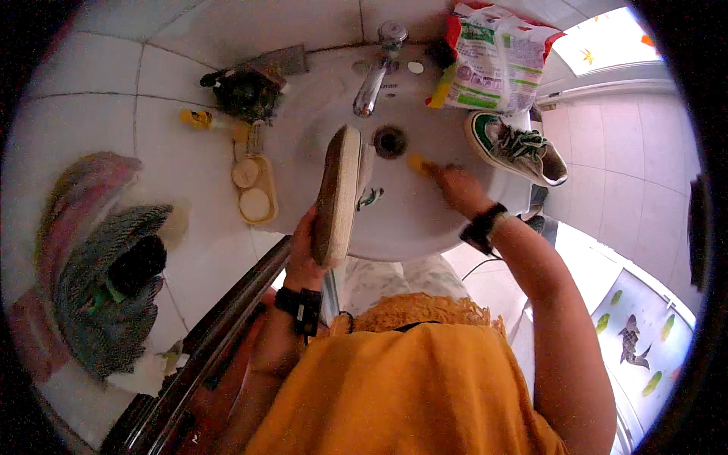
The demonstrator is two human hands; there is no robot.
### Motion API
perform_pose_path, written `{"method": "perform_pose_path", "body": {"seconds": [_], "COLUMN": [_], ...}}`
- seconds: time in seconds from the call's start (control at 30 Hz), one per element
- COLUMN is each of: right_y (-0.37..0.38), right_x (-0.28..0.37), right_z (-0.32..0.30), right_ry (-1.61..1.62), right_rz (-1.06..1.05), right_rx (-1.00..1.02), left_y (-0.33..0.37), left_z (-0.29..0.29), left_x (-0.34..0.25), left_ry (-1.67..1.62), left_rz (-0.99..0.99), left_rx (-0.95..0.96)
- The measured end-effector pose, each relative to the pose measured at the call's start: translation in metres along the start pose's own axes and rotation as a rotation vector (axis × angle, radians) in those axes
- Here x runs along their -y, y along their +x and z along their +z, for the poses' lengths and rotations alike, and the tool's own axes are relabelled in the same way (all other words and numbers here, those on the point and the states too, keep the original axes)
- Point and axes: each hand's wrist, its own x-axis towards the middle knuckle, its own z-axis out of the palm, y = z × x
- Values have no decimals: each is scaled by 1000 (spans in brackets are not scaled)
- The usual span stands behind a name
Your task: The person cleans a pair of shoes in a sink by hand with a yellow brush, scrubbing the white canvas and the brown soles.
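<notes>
Over the left part of the white washbasin point(425, 227), my left hand point(307, 246) grips a sneaker point(339, 193) by its heel end. The shoe stands on edge, its pale sidewall and brown sole toward me; its green-and-white laces point(371, 199) show at its right. My right hand point(457, 189) is low in the bowl, closed on a small yellow thing point(417, 163), too blurred to tell its kind. The drain point(390, 142) is just beyond it. A matching sneaker point(517, 149) with green-and-white laces rests on the basin's right rim.
A chrome tap point(371, 87) stands at the basin's back. Behind the right sneaker leans a red-and-white plastic bag point(497, 61). To the left are a yellow soap dish point(256, 189) with two round pale pieces, a dark bundle point(246, 92) and a hanging grey mesh cloth point(106, 288).
</notes>
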Motion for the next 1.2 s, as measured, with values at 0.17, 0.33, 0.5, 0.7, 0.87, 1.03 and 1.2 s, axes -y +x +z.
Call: {"method": "perform_pose_path", "body": {"seconds": [0.17,0.33,0.5,0.7,0.87,1.03,1.2], "right_y": [68,85,79,3,15,-13,-36], "right_x": [37,83,72,79,25,63,103], "right_z": [10,-14,-7,31,10,-35,-20], "right_ry": [613,1822,1460,401,185,177,255], "right_rz": [96,269,227,-24,243,146,-152], "right_rx": [-150,196,219,108,-109,-191,33], "left_y": [-12,-19,-21,-21,0,34,45], "left_z": [2,-6,-20,-15,2,-19,-35], "left_x": [-5,-12,-10,-8,-3,19,39], "left_ry": [38,42,21,-7,182,1200,1584], "left_rz": [36,88,94,41,-9,500,512], "left_rx": [-62,-65,-129,3,-20,0,-102]}}
